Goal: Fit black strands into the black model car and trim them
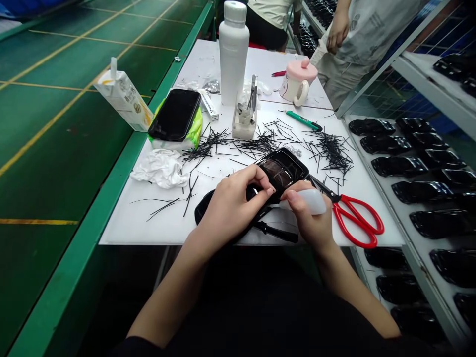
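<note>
Apparently, the left hand (pixel 230 213) clenches a black plastic part (pixel 281 170), the right hand (pixel 307 220) grasping a white piece (pixel 310 202).

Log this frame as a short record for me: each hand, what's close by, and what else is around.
left hand: holds a glossy black plastic part
right hand: grips a white plastic piece against that part
nearby: red scissors, black plastic slivers
rest: phone, white bottle, pink-lidded cup, rack of black parts, co-worker

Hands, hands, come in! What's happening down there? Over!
Left hand holding glossy black moulded part. Right hand holding white plastic piece beside it. Red-handled scissors close by.
</note>
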